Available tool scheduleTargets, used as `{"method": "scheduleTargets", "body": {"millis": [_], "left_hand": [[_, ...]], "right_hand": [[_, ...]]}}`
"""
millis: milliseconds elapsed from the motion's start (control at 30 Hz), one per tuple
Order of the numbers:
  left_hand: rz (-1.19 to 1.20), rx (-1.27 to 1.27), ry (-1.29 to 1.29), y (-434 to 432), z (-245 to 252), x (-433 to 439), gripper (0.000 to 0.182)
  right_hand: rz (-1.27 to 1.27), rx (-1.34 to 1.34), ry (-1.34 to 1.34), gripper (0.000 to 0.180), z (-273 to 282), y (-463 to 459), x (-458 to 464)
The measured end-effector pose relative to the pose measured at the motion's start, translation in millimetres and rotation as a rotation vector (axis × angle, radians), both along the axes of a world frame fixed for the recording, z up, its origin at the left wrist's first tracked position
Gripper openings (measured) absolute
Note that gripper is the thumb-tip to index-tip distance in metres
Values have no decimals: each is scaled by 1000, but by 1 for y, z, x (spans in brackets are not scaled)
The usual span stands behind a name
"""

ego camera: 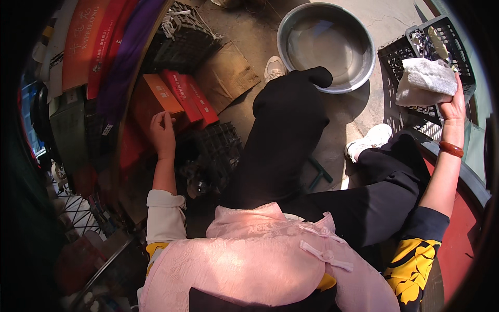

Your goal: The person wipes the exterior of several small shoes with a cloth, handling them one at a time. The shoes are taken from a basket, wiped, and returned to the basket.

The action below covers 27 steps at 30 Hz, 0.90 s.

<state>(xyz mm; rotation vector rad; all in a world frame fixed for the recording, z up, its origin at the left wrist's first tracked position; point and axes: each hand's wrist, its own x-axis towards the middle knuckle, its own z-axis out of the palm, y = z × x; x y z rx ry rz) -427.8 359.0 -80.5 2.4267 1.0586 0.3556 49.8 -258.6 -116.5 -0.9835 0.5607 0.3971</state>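
Observation:
My right hand (454,102) is closed on a folded white cloth (427,82). The cloth is held up over a black plastic crate (464,50) at the far right, with pale pieces inside it. On the other side, my left hand (161,130) is raised with its fingers curled, and I see nothing in them. Its fingertips are by the near edge of an orange box (161,93); whether they touch it I cannot tell. A round metal basin (368,50) of cloudy water stands on the floor ahead, beyond my knee.
Two red boxes (183,91) lean beside the orange one. Flattened cardboard (232,76) lies behind them, near a dark crate (171,50) with white strings. Another dark crate (220,146) is beside my left leg. A green metal handle (321,173) shows below my knee.

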Motion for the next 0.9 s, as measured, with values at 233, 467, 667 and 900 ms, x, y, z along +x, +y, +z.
{"method": "scheduleTargets", "body": {"millis": [233, 467, 667, 900], "left_hand": [[516, -109, 353, 1, -71, -242, 20], [634, -415, 501, -29, -141, -313, 22], [864, -735, 444, -49, -166, -326, 27], [1169, -1143, -51, -76, -197, -309, 45]], "right_hand": [[-75, -156, 2, 39, 3, -11, -8], [69, -116, 53, 40, -24, -30, -26], [172, -101, 91, 40, -30, -21, -45], [209, -28, 171, 38, -34, -18, -58]]}}
